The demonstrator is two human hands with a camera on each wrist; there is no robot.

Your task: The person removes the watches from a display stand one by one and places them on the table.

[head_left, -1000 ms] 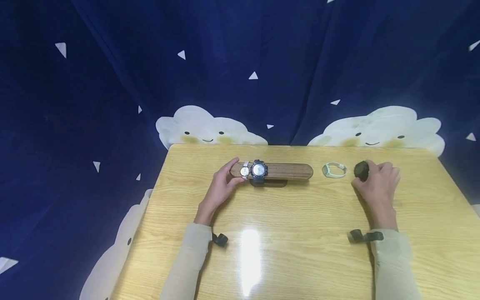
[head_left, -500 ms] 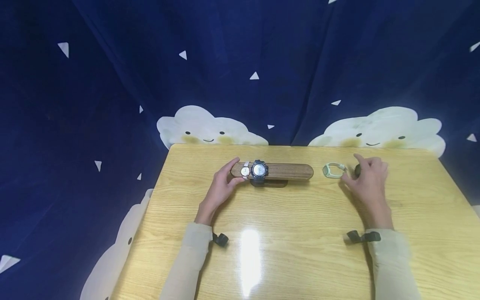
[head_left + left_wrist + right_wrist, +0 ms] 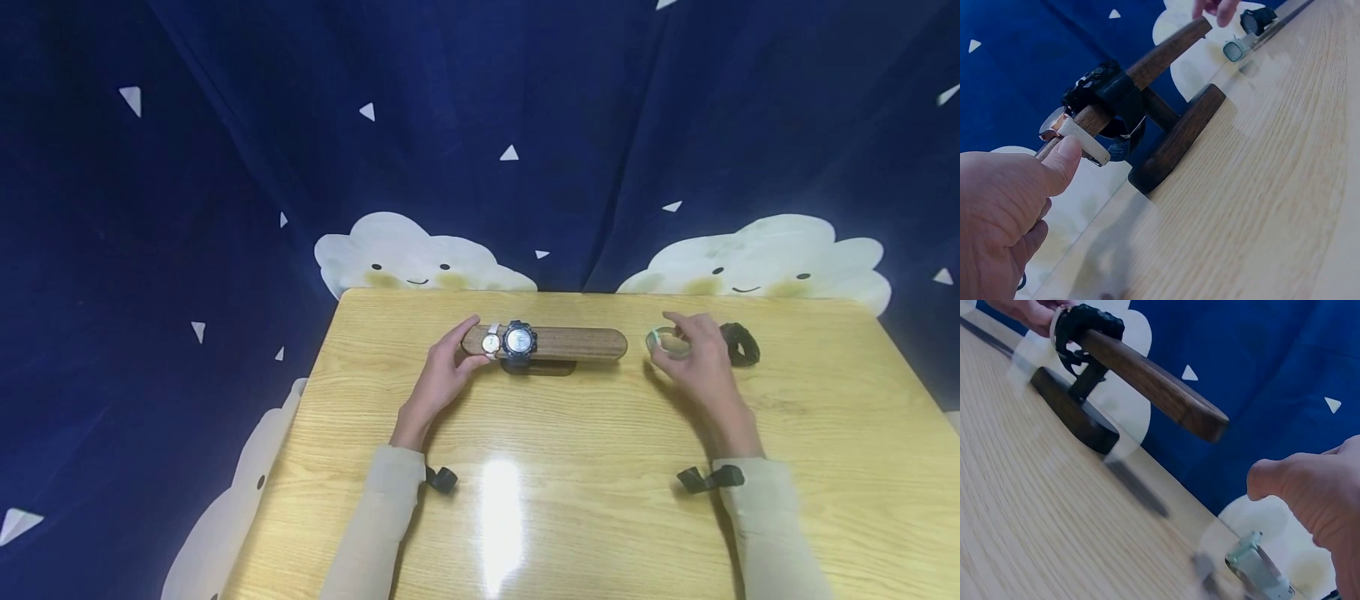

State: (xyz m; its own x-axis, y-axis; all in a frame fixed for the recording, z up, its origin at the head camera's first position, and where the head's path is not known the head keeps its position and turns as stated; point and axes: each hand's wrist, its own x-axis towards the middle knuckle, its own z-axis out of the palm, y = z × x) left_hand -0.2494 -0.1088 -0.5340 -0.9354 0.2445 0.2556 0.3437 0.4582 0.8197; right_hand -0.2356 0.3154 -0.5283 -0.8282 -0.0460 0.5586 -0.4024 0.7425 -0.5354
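Observation:
A dark wooden watch stand [image 3: 581, 342] with a long bar stands near the table's back. My left hand [image 3: 442, 375] grips the bar's left end, its thumb [image 3: 1063, 164] against the strap of a white watch [image 3: 491, 342]. Just right of that, a chunky black digital watch [image 3: 519, 339] is strapped around the bar. My right hand [image 3: 702, 358] hovers at a mint-green watch [image 3: 653, 340], thumb and index finger apart, with part of the strap hidden behind the hand. In the right wrist view, the mint-green watch [image 3: 1257, 567] lies below the thumb, apart from it.
Right of my right hand lies another black watch [image 3: 741, 345] on the light wooden table [image 3: 600, 467]. A dark blue curtain [image 3: 450, 150] with clouds and triangles hangs behind the table's back edge.
My right hand has moved left from the black watch on the table to the mint-green watch, leaving the black one uncovered. My left hand has stayed on the stand.

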